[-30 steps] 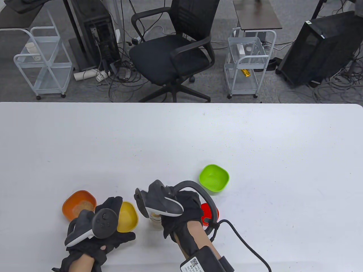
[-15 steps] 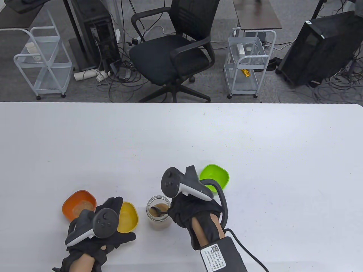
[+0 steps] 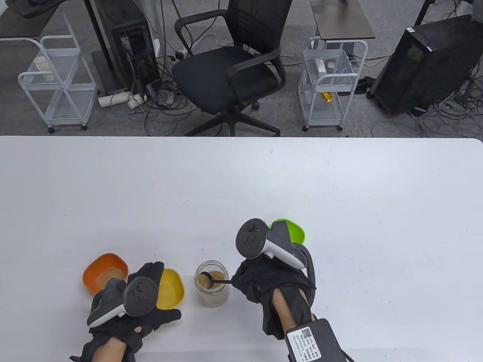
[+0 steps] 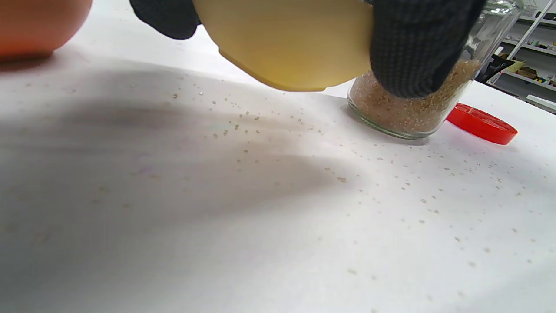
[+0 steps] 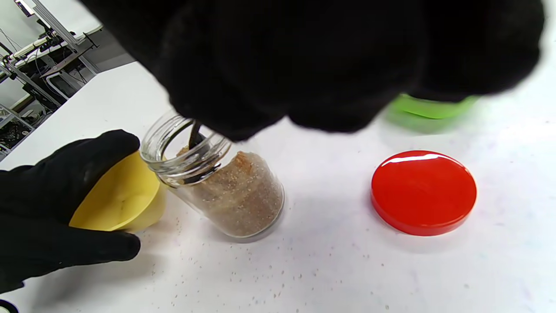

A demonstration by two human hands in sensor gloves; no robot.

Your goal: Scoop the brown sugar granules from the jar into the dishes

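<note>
Right hand (image 3: 269, 281) pinches spoon (image 3: 213, 279), bowl leftward.

Open jar (image 5: 217, 187) of brown sugar stood upright on worktop (image 5: 330, 269); red lid (image 5: 423, 191) lay apart beside it.

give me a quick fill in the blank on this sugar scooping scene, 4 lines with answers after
1. The right hand holds a spoon whose bowl is inside the glass ____.
2. The left hand grips the ____ dish.
3. The red lid lies flat on the ____.
4. The orange dish already holds some brown ____.

Missing words: jar; yellow; table; sugar
</note>
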